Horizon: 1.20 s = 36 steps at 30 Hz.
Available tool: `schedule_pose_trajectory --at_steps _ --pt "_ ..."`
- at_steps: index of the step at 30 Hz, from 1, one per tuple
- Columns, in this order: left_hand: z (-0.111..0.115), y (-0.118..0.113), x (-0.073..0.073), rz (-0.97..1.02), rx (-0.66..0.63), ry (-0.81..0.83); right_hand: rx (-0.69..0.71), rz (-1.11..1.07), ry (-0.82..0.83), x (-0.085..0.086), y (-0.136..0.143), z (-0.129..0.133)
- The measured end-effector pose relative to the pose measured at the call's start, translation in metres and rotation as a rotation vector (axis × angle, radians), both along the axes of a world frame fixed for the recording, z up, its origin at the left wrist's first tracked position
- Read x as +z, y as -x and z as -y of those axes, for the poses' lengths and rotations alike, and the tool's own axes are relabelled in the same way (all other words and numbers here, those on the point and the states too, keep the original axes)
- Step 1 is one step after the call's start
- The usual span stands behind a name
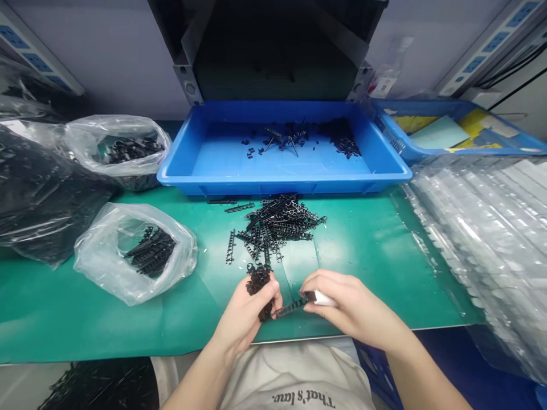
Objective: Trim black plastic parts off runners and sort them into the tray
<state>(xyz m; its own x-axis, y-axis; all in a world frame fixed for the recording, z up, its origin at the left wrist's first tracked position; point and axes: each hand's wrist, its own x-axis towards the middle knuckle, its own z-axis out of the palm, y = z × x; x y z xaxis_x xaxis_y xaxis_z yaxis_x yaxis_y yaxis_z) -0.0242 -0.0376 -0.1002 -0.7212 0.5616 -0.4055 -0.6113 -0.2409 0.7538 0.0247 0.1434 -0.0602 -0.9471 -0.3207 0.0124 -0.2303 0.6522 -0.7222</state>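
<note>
My left hand (252, 310) is closed around a bunch of small black plastic strips (259, 279). A single notched black strip (290, 308) stretches from beside my left fingers to my right fingertips. My right hand (342, 302) is closed on a white object (323, 299) that looks like a handle, with a dark part at its tip; its exact kind is hidden by my fingers. Just beyond my hands, a loose pile of black ladder-like strips (282, 222) lies on the green mat (354, 245).
A blue tray (273, 187) with black bits stands behind the pile. To the left are two clear bags (96, 267) (77, 139) of black parts and a black bag (38, 193). Stacked clear plastic trays (491, 228) and a blue basket (397, 142) are right. A bin (164, 378) sits below.
</note>
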Motion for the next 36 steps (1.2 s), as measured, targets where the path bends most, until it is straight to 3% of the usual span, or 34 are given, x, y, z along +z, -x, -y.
schedule_pose_trajectory --at_steps 5,7,10,12,21,36 --pt "-0.001 -0.006 0.001 0.053 -0.298 -0.072 0.027 0.040 0.093 -0.005 0.001 0.011" --pt "-0.001 -0.009 0.001 0.050 -0.275 -0.008 -0.062 0.042 0.097 -0.011 0.002 0.013" --pt "-0.001 -0.011 0.001 0.014 -0.135 0.070 -0.231 0.019 0.084 -0.018 -0.001 0.014" --pt "-0.002 -0.011 0.001 0.005 -0.077 0.095 -0.272 0.002 0.085 -0.020 -0.005 0.014" --pt "-0.005 -0.010 0.000 -0.045 -0.066 0.095 -0.134 -0.014 -0.101 -0.016 -0.016 0.018" --pt "-0.005 -0.012 0.004 -0.089 -0.110 0.099 -0.119 -0.101 -0.171 -0.015 -0.018 0.022"
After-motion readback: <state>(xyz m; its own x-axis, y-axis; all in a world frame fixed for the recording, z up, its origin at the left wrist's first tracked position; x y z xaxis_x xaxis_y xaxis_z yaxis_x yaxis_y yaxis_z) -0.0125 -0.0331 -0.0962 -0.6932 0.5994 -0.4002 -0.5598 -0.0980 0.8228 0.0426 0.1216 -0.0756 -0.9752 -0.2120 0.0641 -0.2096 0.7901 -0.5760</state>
